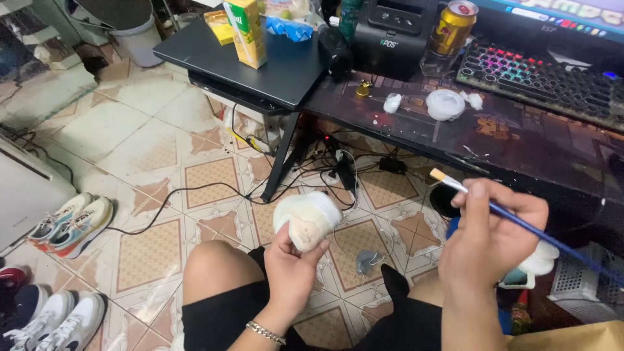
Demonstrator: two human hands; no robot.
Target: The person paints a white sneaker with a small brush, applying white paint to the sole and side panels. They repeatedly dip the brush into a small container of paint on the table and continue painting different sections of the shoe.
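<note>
Between left-hand fingers (305,250) – a cream figurine (307,220); right hand (487,237) grips a paintbrush (520,221).

Home room with a desk corner. Patterned tile floor (149,253); sneakers (71,224) at 9 o'clock; lit keyboard (539,78), drink can (453,27), juice carton (246,31) at 1 o'clock; cables (312,175) beneath the desk (520,143).

Left hand (290,270) grips cream figurine (307,220) — right hand (489,234) holds paintbrush (520,224).

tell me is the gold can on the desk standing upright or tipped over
Upright. The gold can stands on its base at the back of the dark desk, its red top facing up, beside the lit keyboard.
</note>
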